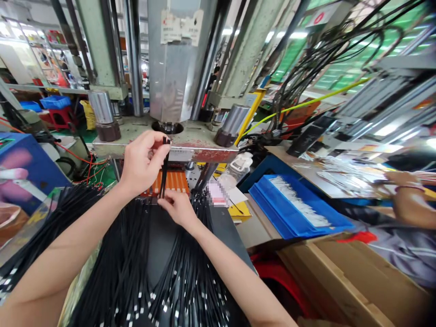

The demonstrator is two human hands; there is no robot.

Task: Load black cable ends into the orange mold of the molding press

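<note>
Two black strands held taut, heaps of others lying loose

I'm watching a worker at a press (166, 155), with a small set of black strands (165, 170) held upright before it. Take the strands as the centre of a clock laid flat, with 12 pointing away from the worker.

The left hand (143, 159) pinches the strands near their top; the right hand (177, 206) pinches lower down, so both are closed on them. There seem to be two strands, though they sit too close together to count surely. They hang clear of the orange block (180, 181), which sits at 12 o'clock beneath the press plate.

As I judge it, this set is mid-handling: picked out, not yet put down. Plenty lies around it: an outer bundle (56, 218) toward 8 o'clock, a middle bundle (126, 245) at 7, and a near bundle (190, 263) at 5, on the dark tabletop (165, 231). Pale tips show at their near ends. Which bundles are finished and which are waiting, I can't tell. At 3 o'clock, a blue bin (262, 204) holds white pieces (296, 200), apparently separate from the handling here.
</note>
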